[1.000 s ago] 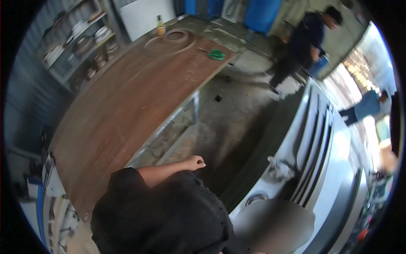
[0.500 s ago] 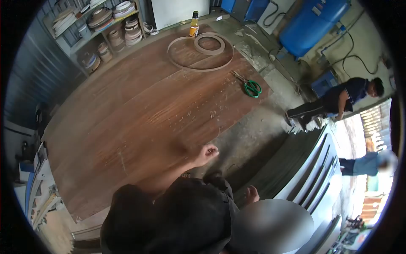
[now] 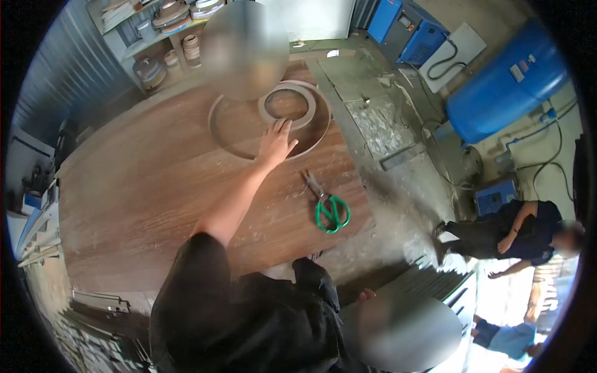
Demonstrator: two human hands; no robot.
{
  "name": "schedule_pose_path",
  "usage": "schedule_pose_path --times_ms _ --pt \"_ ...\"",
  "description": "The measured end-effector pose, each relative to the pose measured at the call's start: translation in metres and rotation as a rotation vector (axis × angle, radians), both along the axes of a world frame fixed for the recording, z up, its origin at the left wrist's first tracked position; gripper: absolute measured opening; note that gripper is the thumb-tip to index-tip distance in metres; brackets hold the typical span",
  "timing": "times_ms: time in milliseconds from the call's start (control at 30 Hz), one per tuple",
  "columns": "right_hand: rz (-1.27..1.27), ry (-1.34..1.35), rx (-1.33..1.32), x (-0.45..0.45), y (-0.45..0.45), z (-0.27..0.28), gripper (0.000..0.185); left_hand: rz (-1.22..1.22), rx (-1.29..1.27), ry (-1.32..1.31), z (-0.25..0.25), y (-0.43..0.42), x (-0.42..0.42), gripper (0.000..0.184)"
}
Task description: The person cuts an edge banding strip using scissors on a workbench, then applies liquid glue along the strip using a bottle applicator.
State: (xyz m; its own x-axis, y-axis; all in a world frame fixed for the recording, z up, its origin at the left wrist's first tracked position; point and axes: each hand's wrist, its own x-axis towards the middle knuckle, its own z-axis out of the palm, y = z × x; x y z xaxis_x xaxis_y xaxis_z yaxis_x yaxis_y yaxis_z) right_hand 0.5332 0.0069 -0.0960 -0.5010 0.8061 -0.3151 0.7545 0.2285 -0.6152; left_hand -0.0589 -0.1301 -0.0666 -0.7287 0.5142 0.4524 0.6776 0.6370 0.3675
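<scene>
Left hand: palm down over the table, fingers (image 3: pixel 284 125) extended and slightly parted, thumb set wide to the right; nothing seen gripped.
Roll (image 3: pixel 311 107): lies flat on the table (image 3: pixel 149 205), directly ahead of the left fingers; the fingertips overlap its near rim in view. Whether they press on it cannot be told.
Loop (image 3: pixel 210 124): a thin band standing out around the roll; the left hand reaches across its near side.
Scissors (image 3: pixel 331 214): flat on the table, near the left hand, to its right; green handles toward the table's near right edge, blades pointing away toward the loop.
Right hand (image 3: pixel 367 295): low, beyond the table edge, mostly hidden by a blurred patch; finger state and any held item cannot be told.
Shelf (image 3: pixel 152 45): beyond the table at far left, bearing further rolls.
Tank (image 3: pixel 507 84): blue, far right.
Persons: one in dark clothing (image 3: pixel 525 233), right; one in blue (image 3: pixel 507 340), lower right.
</scene>
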Motion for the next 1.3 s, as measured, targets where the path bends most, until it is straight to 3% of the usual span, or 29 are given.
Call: schedule_pose_path --times_ms 100,200,333,367,467,600,633,667,700,767,800,833,867,933,1033,1100,1200,1267,1300 --pt "0.133 0.011 0.016 -0.003 0.072 0.002 0.035 0.005 -0.318 0.078 -0.032 0.059 -0.055 0.048" --pt "0.164 -0.053 -0.055 -0.024 0.12 0.012 0.032 0.002 -0.614 -0.11 -0.023 0.078 -0.069 0.044" --pt "0.305 -0.012 -0.056 -0.065 0.157 0.025 0.032 -0.131 -0.43 0.046 -0.028 0.052 -0.071 0.034" --pt "0.342 0.026 -0.041 -0.087 0.155 0.047 0.032 -0.103 -0.305 -0.066 0.001 0.042 -0.055 0.035" --pt "0.413 0.158 0.02 -0.139 0.149 0.072 0.03 -0.117 -0.305 -0.359 0.109 -0.001 -0.019 0.04" --pt "0.726 0.518 0.242 -0.254 0.11 0.145 0.034 -0.214 -0.274 -0.061 0.259 -0.072 0.047 0.035" --pt "0.864 0.625 0.427 -0.285 0.091 0.18 0.042 -0.233 -0.294 0.029 0.295 -0.089 0.065 0.034" --pt "0.778 0.725 0.312 -0.312 0.068 0.203 0.049 -0.27 -0.305 0.074 0.329 -0.106 0.08 0.036" --pt "0.837 0.89 0.192 -0.338 0.047 0.239 0.07 -0.305 -0.315 0.123 0.362 -0.125 0.091 0.037" --pt "0.964 1.21 -0.102 -0.39 -0.007 0.277 0.093 -0.276 -0.329 0.205 0.421 -0.167 0.109 0.042" --pt "1.014 1.184 -0.228 -0.412 -0.035 0.28 0.107 -0.135 -0.029 -0.005 0.438 -0.183 0.126 0.042" --pt "1.08 1.096 -0.118 -0.431 -0.063 0.282 0.108 0.019 0.229 -0.273 0.459 -0.201 0.146 0.037" --pt "1.104 1.0 -0.024 -0.431 -0.087 0.275 0.107 0.025 0.244 -0.216 0.473 -0.222 0.148 0.033" --pt "1.145 0.819 0.172 -0.432 -0.133 0.25 0.106 -0.025 0.622 -0.156 0.476 -0.281 0.16 0.026" --pt "1.383 0.567 -0.027 -0.426 -0.195 0.169 0.1 -0.063 0.879 -0.213 0.452 -0.381 0.163 0.022" --pt "1.5 0.526 0.141 -0.409 -0.231 0.126 0.078 -0.022 1.043 -0.207 0.445 -0.415 0.172 0.022" --pt "1.646 0.612 -0.027 -0.398 -0.26 0.053 0.067 -0.007 1.242 -0.147 0.437 -0.473 0.174 0.021" --pt "1.767 0.449 -0.352 -0.388 -0.262 0.047 0.054 -0.076 1.389 -0.186 0.428 -0.512 0.174 0.022" --pt "1.809 0.362 -0.509 -0.386 -0.258 0.047 0.048 0.065 1.392 -0.187 0.417 -0.54 0.174 0.023"
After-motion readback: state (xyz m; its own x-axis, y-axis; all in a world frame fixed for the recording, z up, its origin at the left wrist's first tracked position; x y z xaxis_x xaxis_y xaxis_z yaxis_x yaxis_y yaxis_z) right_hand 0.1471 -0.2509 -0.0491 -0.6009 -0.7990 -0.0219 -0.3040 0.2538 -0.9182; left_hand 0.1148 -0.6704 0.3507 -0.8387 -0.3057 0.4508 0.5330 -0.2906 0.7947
